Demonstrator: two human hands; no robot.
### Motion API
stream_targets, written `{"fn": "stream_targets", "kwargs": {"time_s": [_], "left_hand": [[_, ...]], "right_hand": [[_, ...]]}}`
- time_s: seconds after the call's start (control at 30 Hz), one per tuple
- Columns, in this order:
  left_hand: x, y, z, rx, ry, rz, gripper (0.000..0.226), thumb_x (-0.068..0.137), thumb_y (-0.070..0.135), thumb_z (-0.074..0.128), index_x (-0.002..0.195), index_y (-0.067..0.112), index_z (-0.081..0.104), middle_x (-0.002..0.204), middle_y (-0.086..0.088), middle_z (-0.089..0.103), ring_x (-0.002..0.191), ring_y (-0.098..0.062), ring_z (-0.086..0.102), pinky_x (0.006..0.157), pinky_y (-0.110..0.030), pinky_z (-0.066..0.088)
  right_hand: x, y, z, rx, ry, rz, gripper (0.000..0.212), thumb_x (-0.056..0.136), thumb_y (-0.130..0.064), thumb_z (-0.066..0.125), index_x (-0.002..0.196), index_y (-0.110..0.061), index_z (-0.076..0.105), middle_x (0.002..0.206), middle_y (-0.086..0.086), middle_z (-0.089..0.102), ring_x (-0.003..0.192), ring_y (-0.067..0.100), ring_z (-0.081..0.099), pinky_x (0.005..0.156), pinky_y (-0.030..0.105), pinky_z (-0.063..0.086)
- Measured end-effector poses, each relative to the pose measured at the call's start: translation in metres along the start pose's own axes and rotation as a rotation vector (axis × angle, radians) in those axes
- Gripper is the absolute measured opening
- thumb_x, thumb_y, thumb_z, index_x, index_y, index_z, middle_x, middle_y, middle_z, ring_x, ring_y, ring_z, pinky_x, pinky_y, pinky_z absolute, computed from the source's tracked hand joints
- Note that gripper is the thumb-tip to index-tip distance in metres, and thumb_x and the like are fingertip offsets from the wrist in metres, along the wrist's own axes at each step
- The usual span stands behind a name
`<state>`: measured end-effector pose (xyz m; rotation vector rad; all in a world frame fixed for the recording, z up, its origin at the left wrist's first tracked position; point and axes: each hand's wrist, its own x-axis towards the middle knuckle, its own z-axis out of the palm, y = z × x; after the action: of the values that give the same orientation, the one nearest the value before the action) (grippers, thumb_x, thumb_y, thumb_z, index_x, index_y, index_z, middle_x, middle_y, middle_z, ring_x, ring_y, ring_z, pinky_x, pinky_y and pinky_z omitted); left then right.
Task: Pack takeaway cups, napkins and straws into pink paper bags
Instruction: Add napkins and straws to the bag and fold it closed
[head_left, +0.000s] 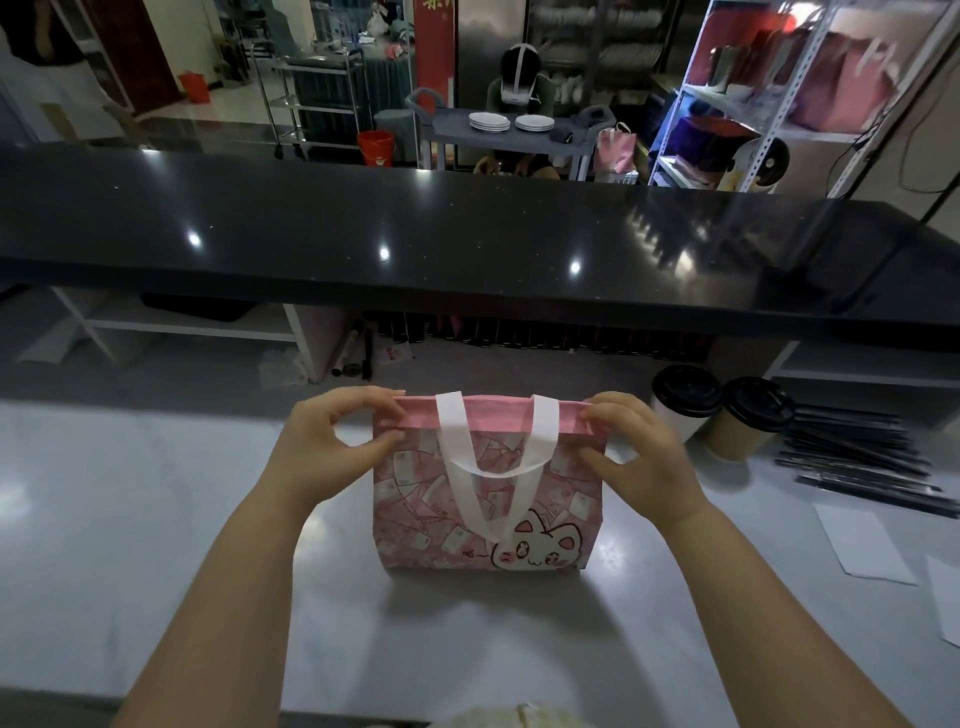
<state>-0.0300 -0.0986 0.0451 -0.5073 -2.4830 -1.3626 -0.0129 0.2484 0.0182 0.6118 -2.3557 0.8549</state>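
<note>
A pink bag (561, 499) with a cat drawing and white handles stands upright on the grey counter (156, 519) in front of me. My left hand (332, 441) pinches the left end of the bag's top rim. My right hand (634, 452) pinches the right end of the same rim. The top looks pressed flat and closed, so the inside is hidden. Two takeaway cups with black lids stand right of the bag: a white one (680, 405) and a brown one (748, 421). A pile of black-wrapped straws (857, 457) lies further right. White napkins (862, 540) lie at the right edge.
A raised black bar top (467, 244) runs across behind the counter. Beyond it sit a cart with white plates (511, 123), a seated person, a red bucket (375, 148) and a metal shelf (779, 93) with more pink bags.
</note>
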Motion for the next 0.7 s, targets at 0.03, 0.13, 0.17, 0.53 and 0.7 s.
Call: {"fn": "stream_targets", "kwargs": {"time_s": [0.03,0.13,0.17,0.53,0.7], "left_hand": [[-0.001,0.003,0.0,0.024,0.015,0.02,0.015,0.075,0.033,0.079,0.087,0.038,0.072,0.101,0.028,0.068,0.102,0.006,0.061,0.08,-0.006,0.046],[-0.001,0.012,0.011,0.047,0.127,0.07,0.014,0.075,0.04,0.075,0.086,0.035,0.068,0.087,0.023,0.068,0.088,0.001,0.063,0.075,-0.005,0.046],[0.0,0.014,0.015,0.069,0.158,0.057,0.016,0.076,0.035,0.076,0.089,0.033,0.066,0.084,0.023,0.066,0.087,0.003,0.062,0.073,-0.005,0.046],[0.007,0.016,0.02,0.354,0.192,0.144,0.02,0.076,-0.004,0.075,0.087,0.012,0.075,0.083,0.003,0.072,0.077,-0.009,0.061,0.079,-0.014,0.042],[0.011,0.022,-0.007,0.151,0.0,-0.11,0.03,0.081,0.013,0.076,0.084,0.042,0.069,0.084,0.025,0.069,0.087,0.006,0.061,0.077,-0.016,0.046]], "right_hand": [[0.0,-0.003,-0.002,0.048,-0.003,0.034,0.032,0.079,-0.02,0.077,0.105,-0.006,0.067,0.11,-0.004,0.059,0.103,-0.001,0.052,0.089,0.01,0.047],[0.006,-0.017,-0.001,0.174,0.042,0.23,0.03,0.08,-0.024,0.076,0.107,-0.019,0.063,0.103,-0.019,0.059,0.099,-0.001,0.056,0.083,0.016,0.051],[0.009,-0.021,0.001,0.244,0.04,0.331,0.036,0.078,-0.018,0.079,0.11,-0.026,0.062,0.1,-0.02,0.06,0.097,0.001,0.058,0.08,0.017,0.053],[0.022,-0.031,0.003,0.413,0.062,0.657,0.038,0.083,0.011,0.061,0.072,-0.024,0.069,0.074,-0.008,0.069,0.071,-0.001,0.065,0.061,0.014,0.052],[0.026,-0.04,-0.016,0.419,-0.046,0.585,0.031,0.09,-0.004,0.064,0.089,-0.034,0.072,0.087,-0.018,0.071,0.089,-0.005,0.065,0.067,0.01,0.051]]}}
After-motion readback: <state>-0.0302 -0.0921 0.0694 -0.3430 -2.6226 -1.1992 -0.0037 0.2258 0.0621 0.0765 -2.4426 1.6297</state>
